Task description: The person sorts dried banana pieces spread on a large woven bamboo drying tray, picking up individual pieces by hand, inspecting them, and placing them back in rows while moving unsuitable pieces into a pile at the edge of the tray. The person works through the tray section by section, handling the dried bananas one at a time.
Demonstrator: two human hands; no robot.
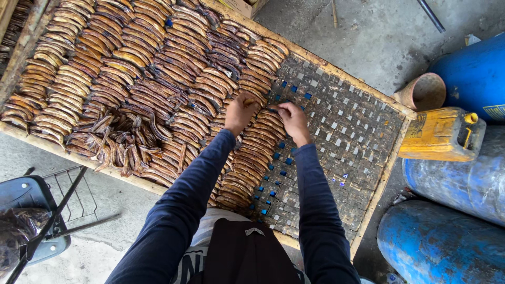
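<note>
Brown dried strips (158, 84) — fingertips hidden — under both hands (241, 112).

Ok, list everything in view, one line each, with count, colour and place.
Woven drying rack: one, grey-brown with a wooden frame, centre.
Dried banana slices: too many to count, brown, in rows over the rack's left part.
Drums: three, blue, right edge.
Jerrycan: one, yellow, lying on a drum.
Clay pot: one, reddish, beside the rack's right corner.
Plastic chair: one, grey, bottom left.
Left hand: on the slices, fingers curled.
Right hand: at the row's end, fingers pinching a slice.
</note>
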